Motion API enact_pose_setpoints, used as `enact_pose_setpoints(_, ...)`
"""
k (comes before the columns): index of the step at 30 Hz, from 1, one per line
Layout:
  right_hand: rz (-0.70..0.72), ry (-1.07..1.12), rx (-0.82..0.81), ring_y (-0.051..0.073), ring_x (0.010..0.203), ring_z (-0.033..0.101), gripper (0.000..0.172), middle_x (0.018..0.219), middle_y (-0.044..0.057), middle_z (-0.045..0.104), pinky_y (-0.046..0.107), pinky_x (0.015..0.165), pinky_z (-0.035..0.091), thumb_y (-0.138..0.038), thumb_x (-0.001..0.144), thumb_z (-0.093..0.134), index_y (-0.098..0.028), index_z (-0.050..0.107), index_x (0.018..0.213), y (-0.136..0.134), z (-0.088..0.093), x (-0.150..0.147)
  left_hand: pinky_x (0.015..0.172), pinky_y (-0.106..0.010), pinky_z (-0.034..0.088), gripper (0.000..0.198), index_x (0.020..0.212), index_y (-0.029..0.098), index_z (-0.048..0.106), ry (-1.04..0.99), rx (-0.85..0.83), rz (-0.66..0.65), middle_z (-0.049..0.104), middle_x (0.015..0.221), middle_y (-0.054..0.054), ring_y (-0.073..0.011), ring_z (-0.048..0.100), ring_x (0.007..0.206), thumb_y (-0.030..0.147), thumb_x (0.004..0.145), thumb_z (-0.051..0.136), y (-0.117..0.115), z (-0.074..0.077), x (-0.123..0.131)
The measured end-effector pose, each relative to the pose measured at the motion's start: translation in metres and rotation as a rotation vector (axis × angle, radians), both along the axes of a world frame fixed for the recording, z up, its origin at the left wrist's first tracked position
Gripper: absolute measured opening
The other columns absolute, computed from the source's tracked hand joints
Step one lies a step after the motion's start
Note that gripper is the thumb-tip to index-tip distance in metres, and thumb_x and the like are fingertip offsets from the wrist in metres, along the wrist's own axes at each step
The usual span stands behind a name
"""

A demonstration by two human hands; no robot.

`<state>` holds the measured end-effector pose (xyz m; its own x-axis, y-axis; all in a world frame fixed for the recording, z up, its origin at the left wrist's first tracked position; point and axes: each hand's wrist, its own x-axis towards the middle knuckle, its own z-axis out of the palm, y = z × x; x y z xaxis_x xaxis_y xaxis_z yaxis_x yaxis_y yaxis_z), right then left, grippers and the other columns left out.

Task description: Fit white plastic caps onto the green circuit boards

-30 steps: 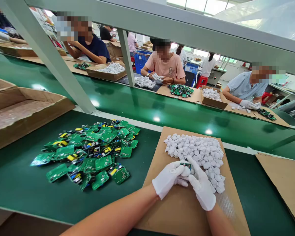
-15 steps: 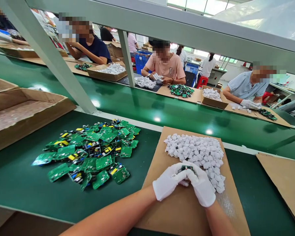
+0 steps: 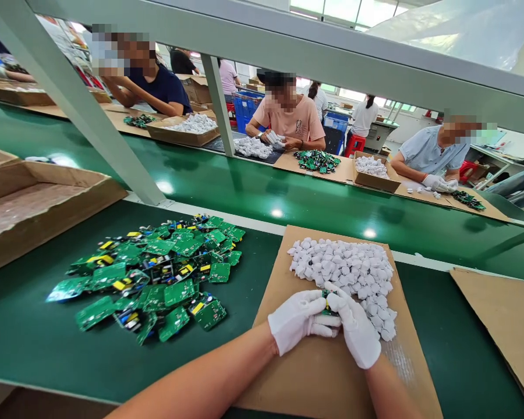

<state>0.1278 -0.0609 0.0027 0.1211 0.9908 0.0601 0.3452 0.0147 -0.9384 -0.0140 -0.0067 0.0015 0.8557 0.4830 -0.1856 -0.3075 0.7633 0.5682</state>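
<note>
Both my hands wear white gloves and meet over a brown cardboard sheet [image 3: 305, 372]. My left hand [image 3: 297, 320] and my right hand [image 3: 357, 331] are closed together around a small green circuit board [image 3: 327, 301] set in a white plastic piece; only a sliver of the board shows between the fingers. Just beyond my hands lies a heap of small white plastic housings [image 3: 347, 273] on the same sheet. To the left, a pile of green circuit boards [image 3: 157, 273] with yellow and black parts is spread on the green table.
An open cardboard box [image 3: 39, 203] stands at far left. Another cardboard sheet [image 3: 502, 326] lies at right. A grey slanted frame post [image 3: 87, 116] rises ahead. Across the green conveyor [image 3: 288, 198] several people work with similar boards and white parts.
My two hands have closed tighter around the small board and white piece, and more of the board is covered. The view shifted slightly.
</note>
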Motion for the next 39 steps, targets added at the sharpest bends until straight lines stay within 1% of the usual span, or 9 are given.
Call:
enact_pose_setpoints(7, -0.012, -0.185, 0.088, 0.022, 0.099, 0.062, 0.043, 0.106, 0.006, 0.068, 0.033, 0.086, 0.051, -0.034, 0.087, 0.046, -0.021, 0.049, 0.128, -0.003, -0.003, 0.000, 0.058, -0.021, 0.049, 0.033, 0.105, 0.018, 0.051, -0.030, -0.037, -0.029, 0.063, 0.085, -0.008, -0.0160, 0.065, 0.072, 0.032, 0.077, 0.061, -0.005, -0.008, -0.002)
enact_pose_setpoints(12, -0.017, -0.337, 0.132, 0.019, 0.072, 0.067, 0.046, 0.080, 0.003, 0.073, 0.025, 0.067, 0.056, -0.030, 0.081, 0.051, -0.019, 0.051, 0.126, -0.006, -0.005, 0.002, 0.060, -0.020, 0.048, 0.020, 0.089, 0.014, 0.055, -0.079, -0.009, -0.062, 0.062, 0.081, -0.008, -0.0109, 0.062, 0.066, 0.031, 0.079, 0.058, -0.005, -0.008, -0.003)
enact_pose_setpoints(21, 0.040, 0.063, 0.040, 0.022, 0.107, 0.056, 0.043, 0.111, 0.006, 0.065, 0.039, 0.092, 0.045, -0.046, 0.090, 0.035, -0.024, 0.056, 0.120, -0.001, -0.002, 0.000, 0.070, -0.033, 0.049, 0.024, 0.092, 0.013, 0.058, -0.041, -0.035, -0.015, 0.058, 0.083, -0.006, -0.0157, 0.062, 0.069, 0.029, 0.075, 0.062, -0.002, 0.007, 0.000)
enact_pose_setpoints(23, -0.002, 0.112, -0.016, 0.024, 0.102, 0.059, 0.043, 0.108, 0.007, 0.066, 0.039, 0.085, 0.051, -0.047, 0.087, 0.041, -0.022, 0.059, 0.118, -0.001, -0.003, 0.001, 0.069, -0.034, 0.049, 0.026, 0.089, 0.012, 0.059, 0.024, -0.022, -0.008, 0.060, 0.080, -0.007, -0.0171, 0.062, 0.069, 0.033, 0.074, 0.062, -0.001, 0.012, 0.000)
enact_pose_setpoints(25, 0.005, 0.216, -0.083, 0.023, 0.084, 0.065, 0.048, 0.107, 0.009, 0.066, 0.034, 0.064, 0.057, -0.050, 0.087, 0.040, -0.020, 0.056, 0.120, -0.001, -0.005, -0.001, 0.064, -0.030, 0.049, 0.024, 0.084, 0.011, 0.059, 0.107, 0.009, 0.016, 0.060, 0.074, -0.007, -0.0148, 0.061, 0.064, 0.032, 0.073, 0.064, -0.001, 0.015, 0.002)
enact_pose_setpoints(28, 0.036, 0.366, -0.178, 0.018, 0.064, 0.065, 0.053, 0.106, 0.010, 0.066, 0.025, 0.040, 0.052, -0.052, 0.087, 0.037, -0.017, 0.052, 0.124, -0.001, -0.008, -0.005, 0.058, -0.027, 0.048, 0.025, 0.080, 0.011, 0.059, 0.189, 0.051, 0.046, 0.062, 0.071, -0.007, -0.0136, 0.059, 0.059, 0.032, 0.069, 0.068, -0.002, 0.016, 0.004)
enact_pose_setpoints(30, 0.012, 0.363, -0.187, 0.020, 0.072, 0.066, 0.050, 0.104, 0.009, 0.066, 0.025, 0.046, 0.054, -0.049, 0.085, 0.044, -0.017, 0.054, 0.122, 0.000, -0.010, -0.008, 0.058, -0.028, 0.048, 0.030, 0.084, 0.012, 0.059, 0.185, 0.095, 0.067, 0.064, 0.076, -0.009, -0.0153, 0.061, 0.062, 0.037, 0.070, 0.067, -0.003, 0.014, 0.005)
enact_pose_setpoints(34, -0.052, 0.265, -0.116, 0.024, 0.098, 0.060, 0.040, 0.105, 0.006, 0.067, 0.035, 0.082, 0.052, -0.043, 0.082, 0.051, -0.020, 0.060, 0.114, 0.002, -0.011, -0.010, 0.064, -0.029, 0.049, 0.034, 0.086, 0.011, 0.062, 0.137, 0.228, 0.061, 0.065, 0.082, -0.011, -0.0178, 0.062, 0.071, 0.042, 0.073, 0.062, -0.005, 0.011, 0.006)
enact_pose_setpoints(39, -0.019, 0.149, -0.079, 0.025, 0.106, 0.057, 0.046, 0.111, 0.007, 0.065, 0.038, 0.089, 0.048, -0.048, 0.083, 0.046, -0.020, 0.057, 0.117, 0.002, -0.006, -0.008, 0.062, -0.029, 0.049, 0.027, 0.085, 0.012, 0.059, 0.153, 0.180, 0.078, 0.063, 0.077, -0.008, -0.0147, 0.060, 0.064, 0.037, 0.074, 0.062, -0.003, 0.006, 0.007)
